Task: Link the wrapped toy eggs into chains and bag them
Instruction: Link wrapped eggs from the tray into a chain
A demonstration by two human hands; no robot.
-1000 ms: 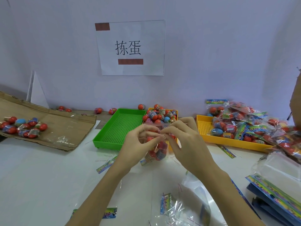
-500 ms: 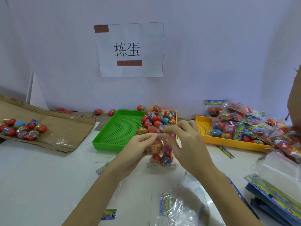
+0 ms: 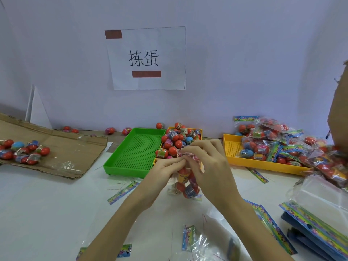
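Nearest the person, crumpled clear cellophane bags with coloured header strips [image 3: 195, 242] lie on the white tabletop [image 3: 47, 213], and a stack of flat blue-backed unused bags [image 3: 316, 228] sits at the near right edge; these look like supply for work not yet done.

Just beyond, both hands meet above the tabletop. The left hand [image 3: 162, 178] and the right hand [image 3: 209, 166] pinch the top edge of a small clear plastic bag filled with red and blue wrapped toy eggs [image 3: 186, 183], fingertips pressed together on the mouth of it while the bag hangs below, its bottom at or just above the tabletop. By the look of it, this bag is already loaded and is being closed; whether the seal is finished cannot be told.

Behind the hands stands a green perforated plastic tray [image 3: 135, 153], and touching it on the right a yellow tray heaped with loose wrapped eggs [image 3: 178, 140], so plenty remains to link and bag. Farther right, a second yellow perforated tray [image 3: 237, 149] carries a large pile of filled, sealed bags [image 3: 282, 144], the finished share. At the far left, a flattened brown cardboard sheet [image 3: 62, 147] holds a cluster of wrapped eggs [image 3: 22, 151], and a few stray eggs [image 3: 110, 130] lie along the wall under a white paper sign [image 3: 146, 57].
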